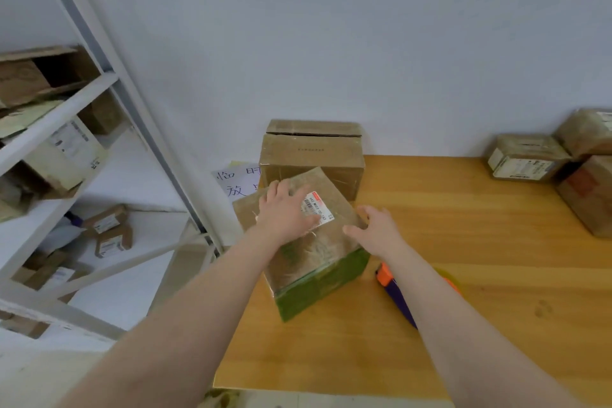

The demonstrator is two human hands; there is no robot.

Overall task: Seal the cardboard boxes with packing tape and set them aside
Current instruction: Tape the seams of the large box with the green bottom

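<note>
Forearms enter from 6 o'clock and reach across the wooden bench [463, 258]. Under my right forearm, at 4 o'clock from the work box, a tape dispenser [387, 278] with an orange head and a purple body lies on the bench. It is partly hidden by the arm.

The taped box [318, 262] stands on the bench near its left edge, turned at an angle to that edge. Glossy clear tape covers its top face and a green side faces me. A white label [323, 209] with a red strip and a barcode is stuck on the top.

My left grip [284, 212] lies flat on the top face, wide, with the fingers straight and spread, and partly covers the label. My right grip [377, 230] is also wide and holds nothing. Its fingers are spread at the box's 3 o'clock edge, and I cannot tell whether they touch it.

At 12 o'clock, a larger box [311, 156] stands just behind the taped box and against the wall, its top flaps slightly apart. At 11 o'clock a paper sheet [236, 180] with handwritten characters shows beside it.

At 2 o'clock, well apart, a cluster of labelled boxes [526, 157] sits at the far right of the bench.

At 9 o'clock, a white shelf rack [59, 122] off the bench carries further cardboard boxes on several levels.
</note>
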